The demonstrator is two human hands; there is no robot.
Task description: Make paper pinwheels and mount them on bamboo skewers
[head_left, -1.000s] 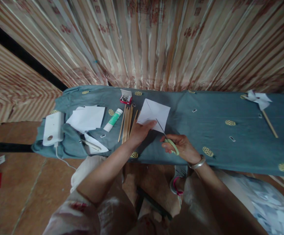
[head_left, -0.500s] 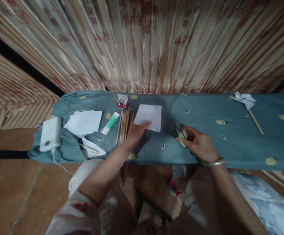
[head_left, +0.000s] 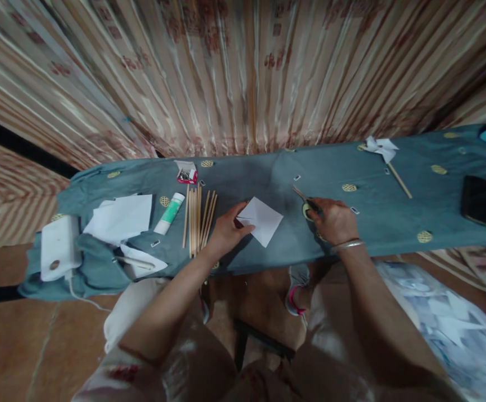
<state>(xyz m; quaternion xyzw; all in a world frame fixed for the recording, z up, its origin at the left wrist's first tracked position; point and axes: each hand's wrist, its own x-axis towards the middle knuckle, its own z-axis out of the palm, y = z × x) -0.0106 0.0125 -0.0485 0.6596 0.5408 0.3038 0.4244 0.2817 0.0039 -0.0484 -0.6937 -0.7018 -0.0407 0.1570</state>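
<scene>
My left hand (head_left: 225, 233) pinches a white square of paper (head_left: 266, 219) at its left corner, thumb on top. The square lies turned like a diamond just over the cloth, and a slit shows near the pinched corner. To its right, my right hand (head_left: 336, 221), with a bangle at the wrist, has its fingers on the yellow-green handles of the scissors (head_left: 307, 207). Their blades point up and left, away from the paper. Left of my left hand lie several thin wooden sticks (head_left: 194, 218) side by side.
On the blue-green cloth (head_left: 243, 173) are a glue stick (head_left: 170, 213), an open red box of small metal pieces (head_left: 186, 174), paper sheets (head_left: 122, 216), a pen (head_left: 134, 261) and a white corded device (head_left: 61, 247). A paper pinwheel (head_left: 383, 149) and a phone (head_left: 483, 202) lie right.
The paper square has turned from nearly straight to a diamond in my left hand. My right hand has shifted the scissors slightly. The view has swung right, bringing the phone into sight.
</scene>
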